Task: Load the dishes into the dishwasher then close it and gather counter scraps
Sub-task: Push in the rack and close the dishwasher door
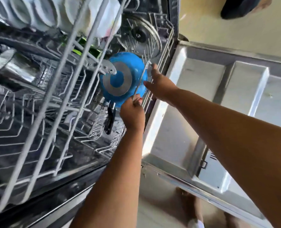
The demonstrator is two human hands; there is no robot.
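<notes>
A blue frying pan (131, 66) with a grey disc base and a black handle stands on edge in the dishwasher's lower rack (162, 51). My left hand (133, 112) pinches the near end of a thin metal rod (140, 81) that crosses in front of the pan. Beside the rod's far end my right hand (159, 83) reaches in with its fingers extended, touching the rack's wire edge. White bowls (21, 14) fill the upper rack (74, 51), which is pulled out. A glass lid (143, 33) with a black knob stands behind the pan.
The open dishwasher door (210, 112) lies flat to the right under my right arm. A steel pot (13, 69) sits at the left in the upper rack. Beige floor (161, 211) shows below, with feet near the door's edge.
</notes>
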